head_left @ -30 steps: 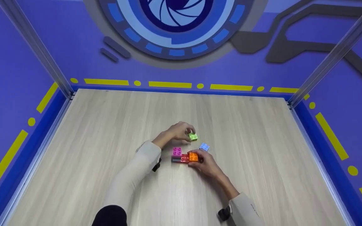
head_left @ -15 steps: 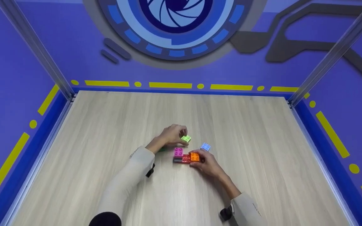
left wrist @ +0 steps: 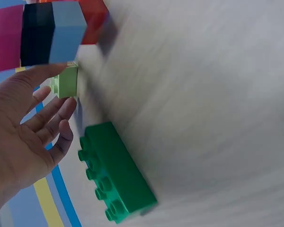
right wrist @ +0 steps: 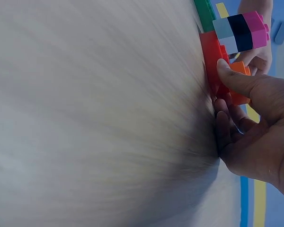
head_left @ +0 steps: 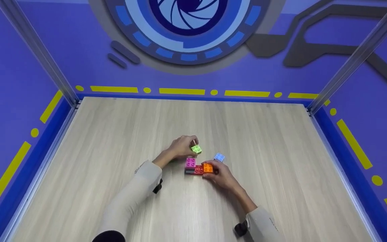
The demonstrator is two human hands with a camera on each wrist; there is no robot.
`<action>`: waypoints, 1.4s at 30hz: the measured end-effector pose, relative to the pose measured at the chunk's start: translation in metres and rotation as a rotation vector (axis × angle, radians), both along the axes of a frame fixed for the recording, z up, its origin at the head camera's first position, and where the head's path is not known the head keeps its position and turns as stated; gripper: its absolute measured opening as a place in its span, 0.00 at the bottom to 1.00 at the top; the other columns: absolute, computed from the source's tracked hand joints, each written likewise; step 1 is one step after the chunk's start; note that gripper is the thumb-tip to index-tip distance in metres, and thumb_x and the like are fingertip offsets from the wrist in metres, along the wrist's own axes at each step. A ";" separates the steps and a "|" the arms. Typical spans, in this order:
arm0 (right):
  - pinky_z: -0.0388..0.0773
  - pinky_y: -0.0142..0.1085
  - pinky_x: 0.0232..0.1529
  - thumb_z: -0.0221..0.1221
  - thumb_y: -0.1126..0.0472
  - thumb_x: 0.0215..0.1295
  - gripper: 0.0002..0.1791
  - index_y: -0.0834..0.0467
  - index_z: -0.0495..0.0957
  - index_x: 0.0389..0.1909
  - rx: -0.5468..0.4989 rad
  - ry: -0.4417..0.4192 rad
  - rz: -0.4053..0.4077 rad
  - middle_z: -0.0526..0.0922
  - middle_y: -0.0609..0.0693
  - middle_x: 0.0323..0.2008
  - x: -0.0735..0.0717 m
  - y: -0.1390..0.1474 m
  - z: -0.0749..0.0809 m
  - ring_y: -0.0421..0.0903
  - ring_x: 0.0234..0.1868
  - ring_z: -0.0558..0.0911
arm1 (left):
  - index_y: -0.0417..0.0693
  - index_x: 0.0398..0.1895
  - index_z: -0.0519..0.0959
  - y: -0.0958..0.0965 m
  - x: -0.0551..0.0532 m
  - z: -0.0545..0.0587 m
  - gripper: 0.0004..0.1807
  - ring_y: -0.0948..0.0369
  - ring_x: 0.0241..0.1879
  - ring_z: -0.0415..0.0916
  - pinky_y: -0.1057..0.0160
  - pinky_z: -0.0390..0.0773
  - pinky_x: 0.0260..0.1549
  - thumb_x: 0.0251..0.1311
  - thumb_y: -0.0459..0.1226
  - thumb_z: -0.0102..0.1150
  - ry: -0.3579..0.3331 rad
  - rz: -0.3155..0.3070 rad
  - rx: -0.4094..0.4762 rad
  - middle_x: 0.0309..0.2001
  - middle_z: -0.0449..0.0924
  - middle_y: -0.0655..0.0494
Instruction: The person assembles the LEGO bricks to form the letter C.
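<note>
3 camera views of 1 wooden tabletop: 1 from above, 2 from wrist height.

The head camera looks forward and down from well above, taking in the whole table (head_left: 113, 134), the purple walls and both arms. The left wrist camera sits close to the surface, tilted sideways, beside the left hand (left wrist: 23, 137). The right wrist camera is equally low and tilted, behind the right hand (right wrist: 255, 137). All 3 views share the stacked block cluster (head_left: 198, 167) (left wrist: 38, 35) (right wrist: 232, 47) at the table's middle.

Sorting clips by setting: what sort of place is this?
Probably a purpose-built recording booth, not a home: a bare wooden table boxed in by purple printed walls and metal corner posts, with only toy bricks on it.
</note>
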State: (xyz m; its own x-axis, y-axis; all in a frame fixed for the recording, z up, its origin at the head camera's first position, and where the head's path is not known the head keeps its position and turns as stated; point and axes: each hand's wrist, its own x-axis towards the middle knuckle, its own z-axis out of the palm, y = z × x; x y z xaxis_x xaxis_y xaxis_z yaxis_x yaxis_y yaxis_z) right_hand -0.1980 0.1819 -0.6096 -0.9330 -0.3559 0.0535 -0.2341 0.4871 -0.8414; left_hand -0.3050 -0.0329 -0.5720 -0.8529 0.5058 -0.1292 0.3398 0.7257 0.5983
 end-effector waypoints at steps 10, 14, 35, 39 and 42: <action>0.75 0.38 0.56 0.68 0.61 0.64 0.22 0.60 0.80 0.58 -0.020 -0.015 0.016 0.83 0.58 0.53 -0.001 -0.002 -0.002 0.50 0.52 0.78 | 0.43 0.54 0.84 -0.019 0.012 -0.002 0.21 0.50 0.52 0.80 0.48 0.78 0.54 0.56 0.36 0.73 0.037 0.015 -0.006 0.51 0.84 0.45; 0.74 0.38 0.56 0.69 0.61 0.63 0.22 0.59 0.80 0.58 -0.014 -0.026 0.007 0.83 0.58 0.54 0.000 -0.001 -0.002 0.51 0.52 0.78 | 0.43 0.53 0.84 -0.025 0.016 0.000 0.20 0.52 0.48 0.80 0.50 0.79 0.50 0.57 0.36 0.73 0.054 0.018 0.025 0.47 0.84 0.46; 0.72 0.31 0.49 0.69 0.63 0.64 0.22 0.61 0.80 0.58 -0.007 0.016 0.028 0.84 0.58 0.52 0.001 0.000 -0.002 0.44 0.47 0.75 | 0.45 0.62 0.80 -0.050 0.052 0.045 0.21 0.55 0.49 0.79 0.64 0.76 0.43 0.67 0.38 0.65 -0.040 -0.220 0.312 0.55 0.84 0.48; 0.75 0.36 0.54 0.68 0.61 0.64 0.22 0.60 0.80 0.58 -0.009 -0.001 0.022 0.84 0.56 0.53 0.002 0.001 -0.001 0.46 0.50 0.77 | 0.43 0.63 0.79 -0.050 0.058 0.044 0.21 0.52 0.50 0.80 0.50 0.81 0.48 0.67 0.36 0.63 -0.046 -0.253 0.294 0.58 0.84 0.47; 0.75 0.41 0.59 0.68 0.60 0.65 0.22 0.58 0.80 0.59 -0.003 -0.018 0.014 0.84 0.55 0.53 0.002 0.002 0.001 0.49 0.53 0.78 | 0.44 0.63 0.79 -0.050 0.061 0.044 0.22 0.52 0.49 0.81 0.42 0.80 0.51 0.67 0.35 0.63 -0.035 -0.254 0.281 0.57 0.84 0.47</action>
